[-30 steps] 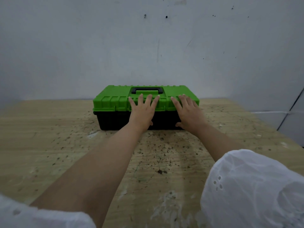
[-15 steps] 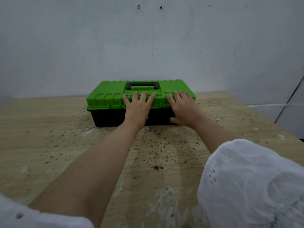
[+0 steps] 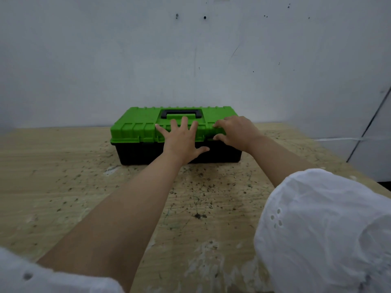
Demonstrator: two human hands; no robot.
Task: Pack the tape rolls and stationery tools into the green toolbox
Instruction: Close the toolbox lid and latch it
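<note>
Green lid (image 3: 137, 125) over black base (image 3: 135, 154): the green toolbox (image 3: 146, 135) sits closed at twelve o'clock on the wooden surface (image 3: 63, 187), close to the wall (image 3: 190, 60). On the lid's six o'clock edge the left hand (image 3: 182, 141) lies flat, fingers straight and spread, grasping nothing. Toward four o'clock the right hand (image 3: 237, 130) curls its fingers over the lid rim, thumb beneath, gripping it. No tape rolls or tools show. Lifting from one side could skid the box wallward, or the lid could drop back onto fingers.

Workshop-like room: stained, speckled plywood bench (image 3: 63, 187), bare marked wall (image 3: 105, 60), green toolbox (image 3: 135, 127).
</note>
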